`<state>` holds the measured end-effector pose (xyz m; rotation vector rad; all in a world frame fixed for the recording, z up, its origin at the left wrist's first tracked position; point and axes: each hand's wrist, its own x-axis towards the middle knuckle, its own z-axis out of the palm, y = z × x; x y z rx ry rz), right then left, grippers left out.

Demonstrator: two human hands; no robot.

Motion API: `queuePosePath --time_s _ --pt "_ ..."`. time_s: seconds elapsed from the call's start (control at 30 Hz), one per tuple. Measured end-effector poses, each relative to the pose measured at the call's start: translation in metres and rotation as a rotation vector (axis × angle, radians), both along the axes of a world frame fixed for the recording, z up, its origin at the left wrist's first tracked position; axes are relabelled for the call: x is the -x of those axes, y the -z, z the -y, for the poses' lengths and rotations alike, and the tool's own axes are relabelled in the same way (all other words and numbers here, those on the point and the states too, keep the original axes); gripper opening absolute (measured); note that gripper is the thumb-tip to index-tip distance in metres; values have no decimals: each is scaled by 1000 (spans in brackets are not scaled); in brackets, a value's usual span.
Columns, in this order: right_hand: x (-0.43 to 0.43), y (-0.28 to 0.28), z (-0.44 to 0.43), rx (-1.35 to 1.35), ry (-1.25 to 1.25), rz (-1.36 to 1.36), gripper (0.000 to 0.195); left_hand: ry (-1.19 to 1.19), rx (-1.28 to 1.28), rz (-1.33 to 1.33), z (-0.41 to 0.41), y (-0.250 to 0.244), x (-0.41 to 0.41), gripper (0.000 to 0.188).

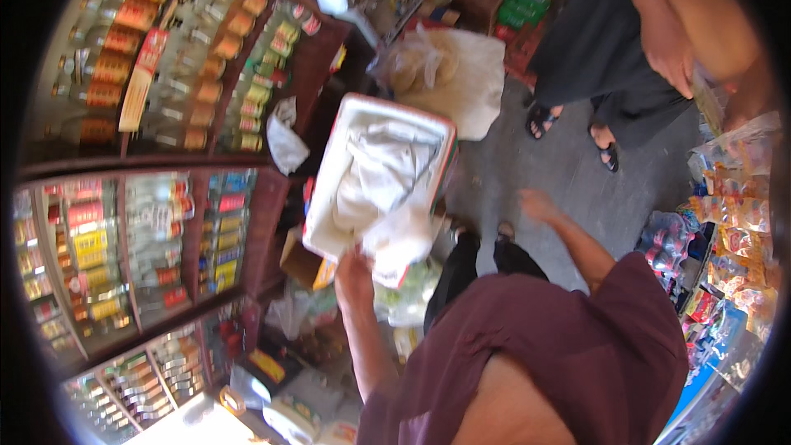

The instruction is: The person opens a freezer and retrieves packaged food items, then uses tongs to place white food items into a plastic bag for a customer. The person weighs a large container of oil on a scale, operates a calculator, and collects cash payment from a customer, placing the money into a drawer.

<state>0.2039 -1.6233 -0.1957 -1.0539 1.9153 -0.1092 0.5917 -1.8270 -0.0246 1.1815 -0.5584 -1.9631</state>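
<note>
My left hand (pixel 355 278) is closed on the gathered end of a whitish plastic bag (pixel 398 238), blurred and hanging over the near end of a white foam box (pixel 322 210). White cloth or sheeting (pixel 386 164) lies crumpled inside the box, hiding what is beneath it. Off to the right, over the grey floor, my right hand (pixel 536 205) is blurred and holds nothing visible; how far its fingers are bent is unclear.
Shelves of bottles (pixel 207 96) line the left side. Beyond the box, a clear bag of round items (pixel 426 65) rests on a pale sack (pixel 485 86). Another person in black trousers (pixel 581 49) stands at upper right. Packaged goods (pixel 735 216) fill the right side.
</note>
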Motion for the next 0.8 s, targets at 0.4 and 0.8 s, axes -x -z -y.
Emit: queuePosePath --time_s 0.4,0.8 --pt "-42 29 -298 -49 547 -276 30 123 -99 -210 98 47 119 30" --pt "-240 -9 -255 -68 793 112 31 716 9 495 128 161 142 45"
